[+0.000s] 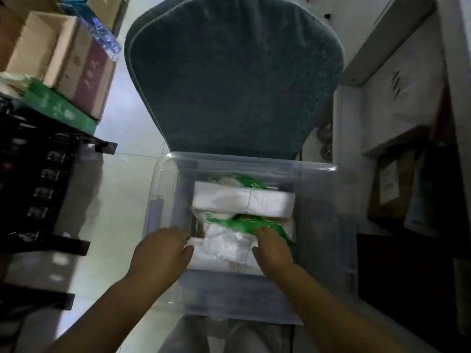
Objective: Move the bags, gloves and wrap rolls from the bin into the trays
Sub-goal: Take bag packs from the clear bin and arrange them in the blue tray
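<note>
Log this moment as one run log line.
clear plastic bin | left hand and right hand on white and green plastic packs | none lifted

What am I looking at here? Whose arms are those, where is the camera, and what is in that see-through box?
There is no machine: a person wears a wide-angle camera on the head, looking down at their own bare arms. Both reach into a clear plastic bin that stands in front of a grey cushioned chair. Inside lie white packs and a green-and-white packet; the blur hides what they contain. The left hand rests on the edge of the nearest white pack, and the right hand presses on the green packet. Neither has clearly lifted anything. Cardboard boxes stand at the left.
</note>
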`<state>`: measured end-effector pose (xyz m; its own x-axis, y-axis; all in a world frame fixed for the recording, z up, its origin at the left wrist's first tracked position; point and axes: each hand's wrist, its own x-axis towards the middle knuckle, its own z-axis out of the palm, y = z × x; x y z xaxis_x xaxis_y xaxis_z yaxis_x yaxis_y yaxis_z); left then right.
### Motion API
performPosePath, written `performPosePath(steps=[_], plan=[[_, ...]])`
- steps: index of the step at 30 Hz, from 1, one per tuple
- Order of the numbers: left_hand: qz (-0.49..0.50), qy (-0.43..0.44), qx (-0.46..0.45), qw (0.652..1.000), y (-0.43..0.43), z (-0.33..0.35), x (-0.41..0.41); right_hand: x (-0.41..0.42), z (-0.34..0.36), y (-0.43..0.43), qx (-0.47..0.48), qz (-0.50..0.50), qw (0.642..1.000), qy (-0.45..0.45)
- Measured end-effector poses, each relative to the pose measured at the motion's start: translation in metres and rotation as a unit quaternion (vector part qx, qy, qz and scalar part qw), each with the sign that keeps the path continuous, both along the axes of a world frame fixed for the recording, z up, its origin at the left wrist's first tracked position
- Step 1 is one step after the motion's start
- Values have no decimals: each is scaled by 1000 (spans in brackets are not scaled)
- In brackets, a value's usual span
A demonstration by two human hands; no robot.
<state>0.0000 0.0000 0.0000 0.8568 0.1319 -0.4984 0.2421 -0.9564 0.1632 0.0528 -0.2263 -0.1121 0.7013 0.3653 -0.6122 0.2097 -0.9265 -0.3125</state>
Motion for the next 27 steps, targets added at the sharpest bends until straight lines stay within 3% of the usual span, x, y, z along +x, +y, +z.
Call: performPosePath(steps=[6, 13, 18, 20, 24, 27], plan=[[23, -24, -32, 999, 3, -22, 2, -3, -24, 15, -21, -36, 999, 15], [14, -32, -30, 999, -5, -31, 0, -5, -9, 19, 23, -96, 991, 89], [-216, -74, -24, 973, -20, -23, 15, -6, 39, 22, 98, 13, 994, -44], [-247, -41, -7, 968, -26, -18, 23, -3, 59, 26, 138, 54, 986, -83], [-157, 28, 9, 987, -20, -15, 31, 17, 71, 26, 196, 102, 974, -49], [-128, 25, 50, 990, 4, -13, 32, 48, 49, 19, 228, -15, 973, -46]])
